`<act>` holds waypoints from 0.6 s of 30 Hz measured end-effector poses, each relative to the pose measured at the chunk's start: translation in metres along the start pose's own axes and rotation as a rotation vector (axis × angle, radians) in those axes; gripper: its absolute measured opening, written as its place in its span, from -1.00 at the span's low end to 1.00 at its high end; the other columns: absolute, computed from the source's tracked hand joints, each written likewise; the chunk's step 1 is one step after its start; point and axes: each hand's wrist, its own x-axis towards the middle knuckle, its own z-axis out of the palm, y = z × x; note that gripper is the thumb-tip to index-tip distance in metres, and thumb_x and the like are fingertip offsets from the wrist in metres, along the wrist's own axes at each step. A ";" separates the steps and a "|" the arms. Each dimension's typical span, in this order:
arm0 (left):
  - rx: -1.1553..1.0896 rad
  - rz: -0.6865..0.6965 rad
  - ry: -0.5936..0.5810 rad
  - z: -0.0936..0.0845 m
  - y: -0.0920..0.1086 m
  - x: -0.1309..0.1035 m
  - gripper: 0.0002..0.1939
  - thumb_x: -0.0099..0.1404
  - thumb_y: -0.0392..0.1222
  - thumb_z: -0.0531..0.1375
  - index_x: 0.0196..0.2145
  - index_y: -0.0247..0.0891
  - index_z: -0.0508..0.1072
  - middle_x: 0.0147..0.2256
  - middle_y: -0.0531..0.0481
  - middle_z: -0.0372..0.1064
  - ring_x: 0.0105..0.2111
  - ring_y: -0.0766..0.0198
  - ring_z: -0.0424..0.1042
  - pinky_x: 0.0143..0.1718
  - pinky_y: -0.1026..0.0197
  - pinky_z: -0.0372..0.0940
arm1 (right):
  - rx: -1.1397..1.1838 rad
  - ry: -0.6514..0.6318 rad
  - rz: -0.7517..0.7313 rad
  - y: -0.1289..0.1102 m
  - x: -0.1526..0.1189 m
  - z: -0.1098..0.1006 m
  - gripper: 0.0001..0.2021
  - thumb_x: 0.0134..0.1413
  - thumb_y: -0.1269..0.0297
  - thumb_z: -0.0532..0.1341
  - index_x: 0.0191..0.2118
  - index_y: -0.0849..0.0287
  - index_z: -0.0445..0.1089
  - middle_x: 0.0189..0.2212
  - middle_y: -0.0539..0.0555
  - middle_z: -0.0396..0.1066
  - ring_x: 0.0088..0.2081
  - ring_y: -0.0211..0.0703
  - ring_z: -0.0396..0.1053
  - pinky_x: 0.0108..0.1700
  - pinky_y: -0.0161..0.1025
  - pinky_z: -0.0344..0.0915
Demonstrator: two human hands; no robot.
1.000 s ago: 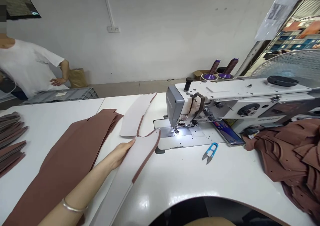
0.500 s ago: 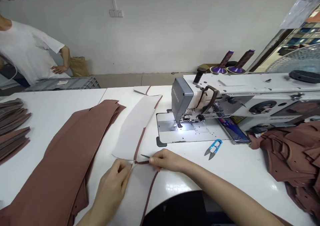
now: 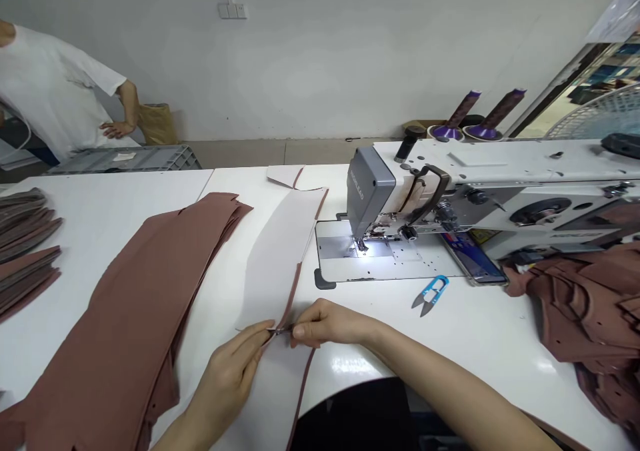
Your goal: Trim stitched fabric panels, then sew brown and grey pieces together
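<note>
My left hand (image 3: pixel 233 364) is closed, pinching the edge of a pale panel (image 3: pixel 285 244) with a brown folded border near a joint. In my right hand (image 3: pixel 320 322) is a slim dark pointed tool (image 3: pixel 283 332); the fingers hide most of it, so its exact kind is unclear. Its tip reaches to the joint, close to my left fingertips. A second pale panel (image 3: pixel 275 391) with a brown edge runs from the joint toward my body. Blue-handled thread snips (image 3: pixel 431 294) lie on the table right of my right hand.
A sewing machine (image 3: pixel 373 188) stands at centre right with its needle area lit. A phone (image 3: pixel 473 258) lies under its arm. Brown panels (image 3: pixel 150 291) are stacked at left, more brown pieces (image 3: pixel 585 304) heaped at right. Behind the table, a person (image 3: pixel 65 91) stands near a grey crate (image 3: pixel 130 159).
My left fingers have moved up and right to the joint. The tool in my right hand has dropped and its tip now meets the joint. The view has shifted slightly.
</note>
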 end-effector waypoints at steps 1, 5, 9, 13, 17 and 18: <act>0.000 -0.001 0.009 0.000 0.001 0.001 -0.68 0.31 -0.44 0.03 -0.04 -0.22 0.38 -0.10 -0.07 0.47 -0.10 0.33 0.47 0.00 0.36 0.35 | -0.026 0.061 -0.019 0.001 0.000 0.002 -0.59 -0.03 -0.06 0.29 -0.44 0.27 0.46 -0.63 -0.08 0.12 -0.54 -0.37 0.05 -0.50 -0.33 -0.06; 0.004 0.007 0.027 -0.001 0.004 0.006 -0.67 0.30 -0.46 0.02 -0.06 -0.22 0.39 -0.11 -0.07 0.47 -0.12 0.34 0.48 -0.02 0.37 0.36 | -0.017 0.160 -0.035 0.007 0.002 0.008 -0.61 -0.07 -0.05 0.32 -0.50 0.25 0.45 -0.67 -0.10 0.09 -0.56 -0.36 0.01 -0.49 -0.31 -0.06; 0.007 0.035 0.038 -0.002 0.006 0.009 -0.69 0.30 -0.46 0.02 -0.08 -0.23 0.40 -0.14 -0.06 0.48 -0.14 0.34 0.49 -0.04 0.38 0.37 | 0.059 0.114 -0.070 0.012 0.004 0.006 -0.63 -0.05 -0.04 0.32 -0.41 0.26 0.51 -0.67 -0.09 0.13 -0.55 -0.34 0.05 -0.47 -0.29 -0.01; 0.003 0.033 0.022 0.000 0.005 0.008 -0.69 0.30 -0.45 0.02 -0.09 -0.22 0.41 -0.14 -0.06 0.49 -0.14 0.32 0.49 -0.06 0.36 0.39 | 0.117 0.087 -0.070 0.012 0.001 0.005 -0.61 -0.07 -0.04 0.33 -0.46 0.28 0.50 -0.70 -0.09 0.13 -0.57 -0.35 0.04 -0.46 -0.29 -0.01; -0.014 0.046 0.031 0.002 0.007 0.009 -0.69 0.30 -0.45 0.02 -0.10 -0.23 0.42 -0.13 -0.05 0.49 -0.14 0.32 0.50 -0.06 0.37 0.39 | 0.170 0.074 -0.041 0.015 -0.001 0.007 -0.61 -0.08 -0.02 0.34 -0.44 0.31 0.50 -0.72 -0.11 0.12 -0.60 -0.38 0.02 -0.48 -0.30 -0.03; -0.022 0.050 0.035 0.002 0.007 0.010 -0.69 0.30 -0.45 0.02 -0.10 -0.23 0.42 -0.14 -0.05 0.49 -0.15 0.33 0.50 -0.05 0.38 0.38 | 0.178 0.076 -0.038 0.017 -0.002 0.007 -0.61 -0.07 -0.02 0.34 -0.43 0.31 0.50 -0.72 -0.11 0.12 -0.61 -0.39 0.02 -0.49 -0.31 -0.04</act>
